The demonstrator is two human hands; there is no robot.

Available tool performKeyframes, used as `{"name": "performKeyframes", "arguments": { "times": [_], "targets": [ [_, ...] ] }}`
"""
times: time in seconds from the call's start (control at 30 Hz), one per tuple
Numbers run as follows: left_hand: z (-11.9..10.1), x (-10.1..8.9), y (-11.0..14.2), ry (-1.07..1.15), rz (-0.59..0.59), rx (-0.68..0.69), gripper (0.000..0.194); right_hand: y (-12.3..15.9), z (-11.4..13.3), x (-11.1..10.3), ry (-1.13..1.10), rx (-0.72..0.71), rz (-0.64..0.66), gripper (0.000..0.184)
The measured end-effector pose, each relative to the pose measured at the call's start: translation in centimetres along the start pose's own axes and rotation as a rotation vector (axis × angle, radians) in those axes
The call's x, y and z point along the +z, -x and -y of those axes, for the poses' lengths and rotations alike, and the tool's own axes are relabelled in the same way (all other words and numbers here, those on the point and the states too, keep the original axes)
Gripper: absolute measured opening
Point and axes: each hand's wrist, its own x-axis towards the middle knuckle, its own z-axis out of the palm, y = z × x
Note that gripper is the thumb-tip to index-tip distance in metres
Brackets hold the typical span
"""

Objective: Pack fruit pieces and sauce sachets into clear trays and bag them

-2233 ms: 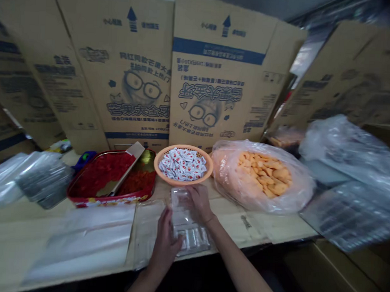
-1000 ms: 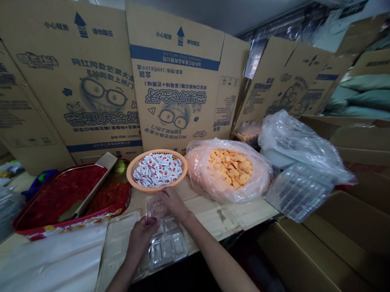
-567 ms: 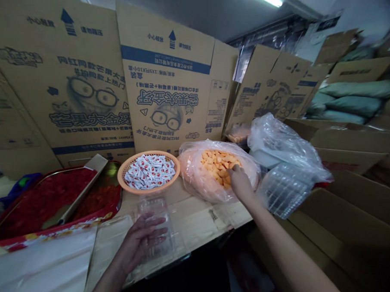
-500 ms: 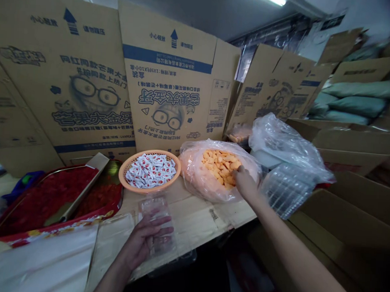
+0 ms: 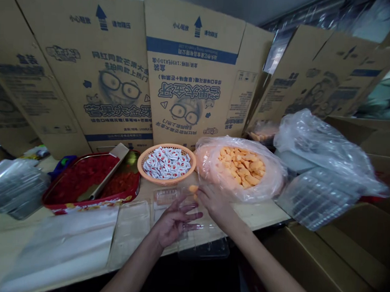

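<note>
My right hand [image 5: 213, 203] pinches small orange candy pieces [image 5: 193, 189] between thumb and fingertips, just in front of the bag. Close to it, my left hand [image 5: 176, 222] has its fingers spread over a clear plastic tray [image 5: 163, 197]; whether it grips the tray I cannot tell. Behind my right hand stands an open clear plastic bag [image 5: 207, 153] full of orange candy pieces [image 5: 242, 165]. An orange plastic basket [image 5: 142, 171] holds many small white and red sachets [image 5: 168, 163].
Left is a red tin tray [image 5: 92, 205] of red pieces with a cardboard divider [image 5: 110, 172]. Stacked clear trays stand at the far left [image 5: 15, 190] and under plastic at right [image 5: 318, 198]. Printed cartons [image 5: 198, 68] line the back; an open carton [image 5: 332, 251] sits lower right.
My right hand has come out of the bag and moved left toward my left hand, bringing orange pieces. The left hand's fingers are spread wider. The view has turned left.
</note>
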Motion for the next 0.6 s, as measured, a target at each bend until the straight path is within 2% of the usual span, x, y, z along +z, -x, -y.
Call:
{"name": "performKeyframes", "arguments": {
  "times": [0.1, 0.2, 0.27, 0.33, 0.4, 0.47, 0.53, 0.6],
  "targets": [
    [0.2, 0.2, 0.2, -0.014, 0.035, 0.013, 0.075, -0.5, 1.7, 1.2, 0.000, -0.077, 0.074, 0.020],
    [0.6, 0.0, 0.3, 0.010, 0.054, 0.015, 0.078, -0.8, 2.1, 1.4, -0.017, -0.130, 0.101, 0.023],
    [0.6, -0.4, 0.3, 0.031, 0.054, 0.021, 0.080, -0.8, 1.8, 1.3, -0.012, -0.163, 0.075, 0.025],
    [0.3, -0.9, 0.4, 0.051, 0.029, 0.019, 0.080, -0.9, 0.6, 0.8, 0.031, -0.104, 0.014, 0.023],
    [0.0, -1.4, 0.5, 0.060, -0.006, 0.005, 0.080, -1.0, -1.9, -0.2, 0.094, 0.039, -0.061, 0.022],
    [-0.2, -1.8, 0.7, 0.062, -0.032, -0.009, 0.080, -1.2, -5.2, -1.7, 0.229, 0.269, -0.067, 0.024],
    [-0.3, -2.1, 0.9, 0.063, -0.047, -0.012, 0.078, -1.4, -8.8, -3.3, 0.487, 0.613, 0.097, 0.025],
    [-0.2, -2.2, 1.1, 0.061, -0.068, -0.015, 0.075, -1.5, -11.5, -4.3, 0.567, 0.759, 0.202, 0.024]
  ]
}}
